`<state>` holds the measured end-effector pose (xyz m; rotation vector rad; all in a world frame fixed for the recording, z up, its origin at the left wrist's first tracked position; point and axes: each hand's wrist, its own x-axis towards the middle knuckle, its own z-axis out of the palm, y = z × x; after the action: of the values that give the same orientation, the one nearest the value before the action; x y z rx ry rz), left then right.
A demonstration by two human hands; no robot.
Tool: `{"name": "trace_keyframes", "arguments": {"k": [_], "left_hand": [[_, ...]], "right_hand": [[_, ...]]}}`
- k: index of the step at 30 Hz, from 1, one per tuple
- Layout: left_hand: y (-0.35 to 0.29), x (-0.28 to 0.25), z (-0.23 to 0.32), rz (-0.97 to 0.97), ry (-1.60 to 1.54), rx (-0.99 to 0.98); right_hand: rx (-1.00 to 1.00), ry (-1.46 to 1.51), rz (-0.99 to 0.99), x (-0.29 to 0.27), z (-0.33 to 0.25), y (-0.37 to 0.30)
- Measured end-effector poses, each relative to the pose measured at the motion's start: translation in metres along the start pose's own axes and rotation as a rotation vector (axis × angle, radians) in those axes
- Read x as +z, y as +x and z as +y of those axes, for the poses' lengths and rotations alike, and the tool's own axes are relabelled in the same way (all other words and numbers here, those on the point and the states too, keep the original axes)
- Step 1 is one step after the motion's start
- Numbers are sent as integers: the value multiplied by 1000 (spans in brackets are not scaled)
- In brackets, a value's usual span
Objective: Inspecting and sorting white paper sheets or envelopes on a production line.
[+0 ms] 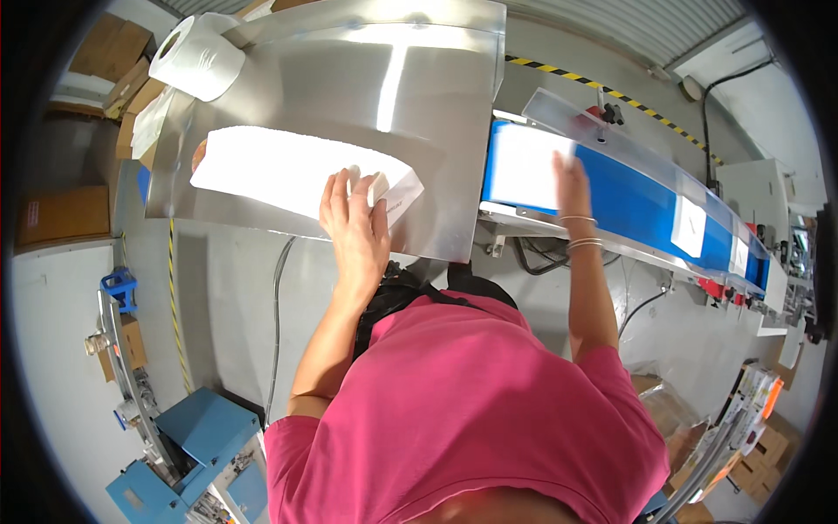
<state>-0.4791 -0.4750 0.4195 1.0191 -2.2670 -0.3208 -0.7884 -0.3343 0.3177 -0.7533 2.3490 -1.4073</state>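
Note:
A long row of overlapping white flat packets (271,166) lies fanned across the shiny metal table. My left hand (356,214) rests on its right end, fingers apart. Pale coverings show on some of the fingertips. Small print marks the last packet, beside the thumb. To the right, my right hand (573,188) is at the edge of a single white packet (528,166) over the near end of a blue conveyor belt (628,188). Motion blurs this hand and the packet, so its grip is unclear. Two bands circle the right wrist.
A white paper roll (199,57) sits at the metal table's (305,65) far left corner. Further along the belt lie another white packet (689,227) and a smaller one (739,256). A clear guard (646,153) runs along the belt's far side. Cardboard boxes (65,216) stand at left.

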Motion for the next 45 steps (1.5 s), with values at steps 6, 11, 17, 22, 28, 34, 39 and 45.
{"name": "trace_keyframes", "arguments": {"k": [6, 11, 17, 22, 28, 34, 39, 45], "left_hand": [[-1, 2, -6, -3, 20, 60], [-1, 1, -7, -9, 10, 53], [1, 0, -6, -19, -11, 76], [8, -6, 0, -42, -31, 122], [11, -4, -12, -16, -12, 11], [11, -3, -15, 8, -31, 26], [10, -6, -14, -29, 28, 75], [19, -14, -10, -120, 24, 116]], "right_hand": [[-73, -982, 615, -42, -14, -10], [-568, -253, -101, 19, -87, -23], [-390, 155, -734, 81, -137, -38], [-692, 105, -791, 97, -119, -28], [15, 275, -405, 49, -40, -21], [-25, -685, 406, -40, 14, 1], [-500, -236, -143, -8, -73, -14], [-657, 138, -792, 103, -124, -36]]}}
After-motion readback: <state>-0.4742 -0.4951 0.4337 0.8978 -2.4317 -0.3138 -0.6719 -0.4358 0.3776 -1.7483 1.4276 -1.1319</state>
